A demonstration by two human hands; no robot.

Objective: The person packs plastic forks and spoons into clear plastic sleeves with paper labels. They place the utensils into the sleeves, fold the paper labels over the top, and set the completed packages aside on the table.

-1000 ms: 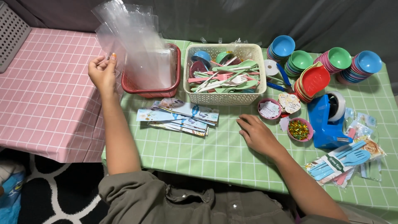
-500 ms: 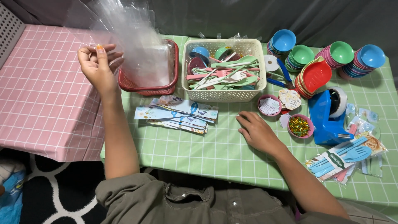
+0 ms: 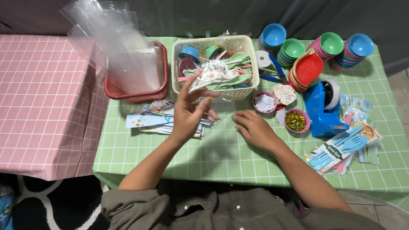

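Head view: my left hand (image 3: 191, 113) hung raised just in front of the white basket (image 3: 245, 87), fingers half-spread, thumb near forefinger. I couldn't tell whether that grip pinched a clear film or nothing. The plastic cutlery (image 3: 217, 74) lay heaped inside the basket. The printed cards (image 3: 147, 119) lay on the table (image 3: 221, 162), in front of the basket to its left. My right hand (image 3: 255, 130) rested flat and released in front of the basket. It looked like a between-picks moment, and taking cutlery would call for a short forward reach.
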